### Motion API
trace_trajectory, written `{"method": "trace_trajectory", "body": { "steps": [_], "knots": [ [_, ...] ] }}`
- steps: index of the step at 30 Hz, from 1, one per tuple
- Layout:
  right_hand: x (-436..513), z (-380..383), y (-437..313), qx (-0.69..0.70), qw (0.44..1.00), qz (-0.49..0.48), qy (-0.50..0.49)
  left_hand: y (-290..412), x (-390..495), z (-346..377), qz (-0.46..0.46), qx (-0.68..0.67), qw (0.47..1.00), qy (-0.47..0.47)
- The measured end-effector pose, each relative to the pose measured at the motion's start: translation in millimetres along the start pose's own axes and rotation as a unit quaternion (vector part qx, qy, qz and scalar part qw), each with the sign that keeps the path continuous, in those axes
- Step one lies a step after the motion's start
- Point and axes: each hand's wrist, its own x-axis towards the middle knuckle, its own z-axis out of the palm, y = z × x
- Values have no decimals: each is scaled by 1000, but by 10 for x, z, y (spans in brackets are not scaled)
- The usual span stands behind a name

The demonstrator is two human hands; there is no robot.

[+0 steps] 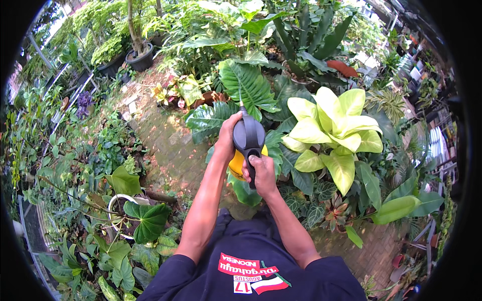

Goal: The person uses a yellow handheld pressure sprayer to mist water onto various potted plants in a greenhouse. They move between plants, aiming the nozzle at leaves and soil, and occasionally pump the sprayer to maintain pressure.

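Note:
A hand pressure sprayer (248,133) with a black head and a yellow bottle (237,165) is held out in front of my body, its thin nozzle (241,105) pointing away from me. My right hand (262,175) grips the black handle, the thumb lying on top near the trigger. Along the left side of the sprayer head, close to the nozzle base, my left hand (227,137) is wrapped; its fingers are mostly hidden. Just beyond the nozzle tip spreads a large ribbed green leaf (246,84). Whether spray is coming out cannot be made out.
A yellow-green philodendron (335,128) grows close on the right. On the left, a white pot (113,207) holds a broad-leaved plant. A mossy brick path (169,150) runs between the beds. Black pots (140,58) stand at the far left, and a metal frame (26,225) edges the left.

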Motion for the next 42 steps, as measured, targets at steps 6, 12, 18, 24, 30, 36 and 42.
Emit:
{"method": "trace_trajectory", "body": {
  "steps": [6,12,18,24,30,36,42],
  "knots": [
    [-32,-61,-19,-7,1000,8,16,-20,-47,103,5,10,1000,-1],
    [-136,-107,92,42,998,4,53,-137,-62,162,-19,47,997,-49],
    [-241,-130,189,92,990,13,104,-322,-21,194,-38,77,994,-69],
    [-293,-156,212,83,989,26,118,-416,-32,160,-78,61,994,-56],
    [-355,-74,278,113,983,29,140,-455,-31,123,-108,102,985,-87],
    [-384,-35,310,114,981,32,155,-474,-84,61,-120,91,987,-59],
    [-447,210,401,79,984,40,152,-369,-232,-154,-154,51,984,-69]
  ]
}}
